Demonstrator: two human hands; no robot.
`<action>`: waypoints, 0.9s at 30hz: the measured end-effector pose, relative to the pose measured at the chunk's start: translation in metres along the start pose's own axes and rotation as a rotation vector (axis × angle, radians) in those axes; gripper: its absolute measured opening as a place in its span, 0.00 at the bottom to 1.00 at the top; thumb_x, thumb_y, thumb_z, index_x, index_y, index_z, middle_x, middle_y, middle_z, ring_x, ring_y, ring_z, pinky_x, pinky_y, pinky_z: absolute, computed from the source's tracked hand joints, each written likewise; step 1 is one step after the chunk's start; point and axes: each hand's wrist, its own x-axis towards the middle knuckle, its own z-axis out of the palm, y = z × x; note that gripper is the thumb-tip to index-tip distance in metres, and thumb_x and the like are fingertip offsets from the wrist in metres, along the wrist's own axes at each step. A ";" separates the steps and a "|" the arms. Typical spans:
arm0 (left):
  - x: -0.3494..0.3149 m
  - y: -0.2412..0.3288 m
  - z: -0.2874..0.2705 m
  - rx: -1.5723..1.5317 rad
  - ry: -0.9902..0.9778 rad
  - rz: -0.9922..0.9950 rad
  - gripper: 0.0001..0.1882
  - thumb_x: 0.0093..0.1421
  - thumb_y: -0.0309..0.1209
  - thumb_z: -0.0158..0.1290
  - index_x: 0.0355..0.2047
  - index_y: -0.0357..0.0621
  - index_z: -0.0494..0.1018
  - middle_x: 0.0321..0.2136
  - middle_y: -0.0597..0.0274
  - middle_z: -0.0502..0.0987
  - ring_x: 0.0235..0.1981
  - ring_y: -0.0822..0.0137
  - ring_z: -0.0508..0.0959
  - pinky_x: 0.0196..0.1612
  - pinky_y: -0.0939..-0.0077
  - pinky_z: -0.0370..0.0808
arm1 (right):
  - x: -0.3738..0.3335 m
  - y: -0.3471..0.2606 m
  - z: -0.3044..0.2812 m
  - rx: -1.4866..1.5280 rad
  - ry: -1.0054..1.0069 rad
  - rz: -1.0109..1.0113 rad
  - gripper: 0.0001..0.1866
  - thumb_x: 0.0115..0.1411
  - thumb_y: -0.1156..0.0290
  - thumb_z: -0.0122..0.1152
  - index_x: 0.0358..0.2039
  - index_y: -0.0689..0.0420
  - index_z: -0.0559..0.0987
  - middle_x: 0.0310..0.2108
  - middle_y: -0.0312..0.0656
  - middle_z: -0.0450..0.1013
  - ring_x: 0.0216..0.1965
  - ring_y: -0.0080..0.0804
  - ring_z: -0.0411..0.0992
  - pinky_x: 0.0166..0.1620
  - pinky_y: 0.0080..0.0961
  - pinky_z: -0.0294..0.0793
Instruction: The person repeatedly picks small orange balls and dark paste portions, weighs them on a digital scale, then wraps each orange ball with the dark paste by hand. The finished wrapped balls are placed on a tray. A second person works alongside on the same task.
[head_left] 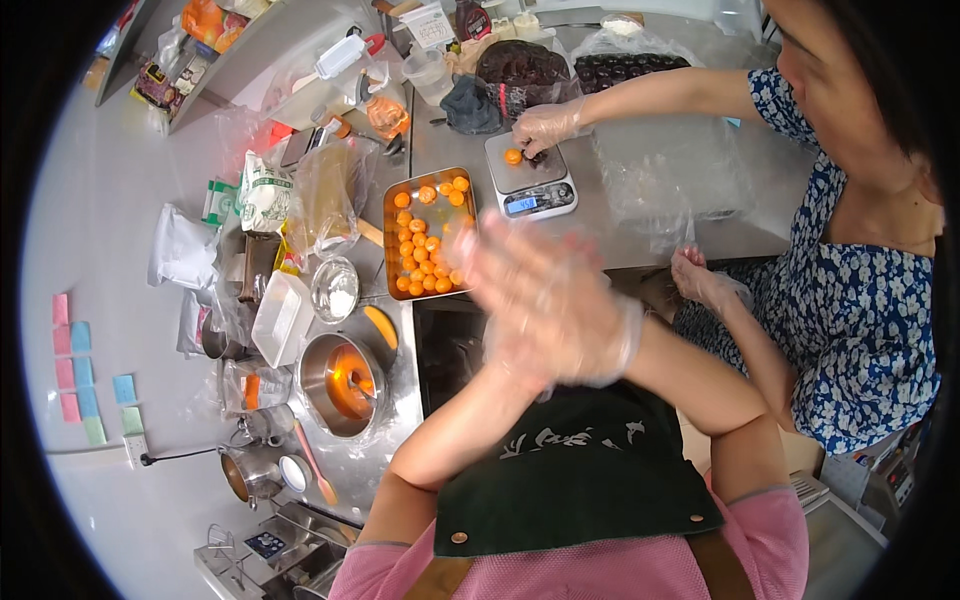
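Note:
My gloved left hand point(512, 348) and gloved right hand point(575, 310) press together palm to palm in front of my chest, the right lying over the left. Both are smeared by motion, and whatever may lie between the palms is hidden. Just beyond them stands a metal tray point(389, 235) holding several orange yolk-like balls point(418, 240). Across the counter, a co-worker's gloved hand point(548, 126) touches a dark lump point(537, 158) beside one orange ball point(513, 156) on a white digital scale point(540, 200). The co-worker's other gloved hand point(700, 275) hangs by the counter edge.
To the left are a steel bowl point(312, 385) with orange liquid, a white plastic tub point(283, 320), a small metal bowl point(335, 290) and a spatula point(318, 470). A dark mass point(520, 65) and a tray of dark balls point(630, 70) sit at the back. Plastic film point(665, 175) covers a tray at right.

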 end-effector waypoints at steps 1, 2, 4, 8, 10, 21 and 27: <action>-0.001 -0.002 0.004 -0.002 0.015 -0.020 0.30 0.65 0.48 0.42 0.64 0.53 0.53 0.63 0.60 0.55 0.64 0.62 0.55 0.63 0.58 0.56 | -0.002 0.012 -0.003 -0.050 0.019 0.092 0.37 0.55 0.60 0.57 0.62 0.60 0.57 0.66 0.50 0.47 0.67 0.54 0.43 0.65 0.53 0.43; 0.002 -0.002 0.009 -0.002 0.021 -0.047 0.30 0.65 0.48 0.42 0.63 0.53 0.53 0.63 0.60 0.55 0.64 0.61 0.55 0.63 0.57 0.57 | -0.005 0.019 -0.010 -0.109 0.044 0.186 0.38 0.55 0.61 0.57 0.63 0.60 0.56 0.66 0.51 0.47 0.67 0.54 0.43 0.65 0.52 0.42; 0.009 -0.002 -0.011 -0.125 -0.071 0.043 0.31 0.65 0.48 0.42 0.64 0.53 0.52 0.64 0.60 0.53 0.65 0.59 0.54 0.63 0.56 0.57 | -0.010 0.005 -0.006 -0.023 -0.018 0.131 0.37 0.62 0.51 0.42 0.65 0.61 0.50 0.66 0.56 0.45 0.67 0.57 0.40 0.66 0.50 0.41; 0.013 -0.031 -0.017 -0.132 -0.142 0.231 0.30 0.66 0.44 0.41 0.65 0.54 0.48 0.65 0.58 0.51 0.65 0.55 0.53 0.63 0.54 0.56 | -0.001 -0.004 -0.001 -0.074 0.014 0.120 0.37 0.58 0.58 0.52 0.63 0.61 0.55 0.66 0.54 0.45 0.67 0.56 0.41 0.66 0.51 0.40; 0.010 0.006 0.014 -0.051 0.044 -0.032 0.31 0.66 0.45 0.40 0.66 0.54 0.47 0.65 0.59 0.50 0.65 0.57 0.54 0.63 0.54 0.55 | -0.004 0.017 -0.016 -0.151 -0.100 0.202 0.37 0.58 0.57 0.52 0.63 0.62 0.55 0.66 0.57 0.45 0.67 0.58 0.39 0.66 0.51 0.40; 0.024 -0.003 -0.038 -0.038 -0.149 0.005 0.30 0.66 0.49 0.34 0.66 0.56 0.46 0.66 0.64 0.50 0.65 0.65 0.54 0.66 0.64 0.49 | -0.008 -0.012 0.004 -0.114 -0.055 -0.026 0.33 0.56 0.58 0.53 0.58 0.65 0.63 0.64 0.54 0.51 0.66 0.59 0.45 0.64 0.54 0.43; 0.006 0.007 -0.021 0.117 -0.055 -0.037 0.30 0.66 0.42 0.35 0.67 0.55 0.44 0.67 0.65 0.46 0.66 0.65 0.51 0.65 0.60 0.52 | -0.017 -0.003 0.007 -0.133 -0.073 0.097 0.33 0.57 0.56 0.50 0.58 0.66 0.63 0.64 0.59 0.48 0.67 0.54 0.42 0.66 0.51 0.40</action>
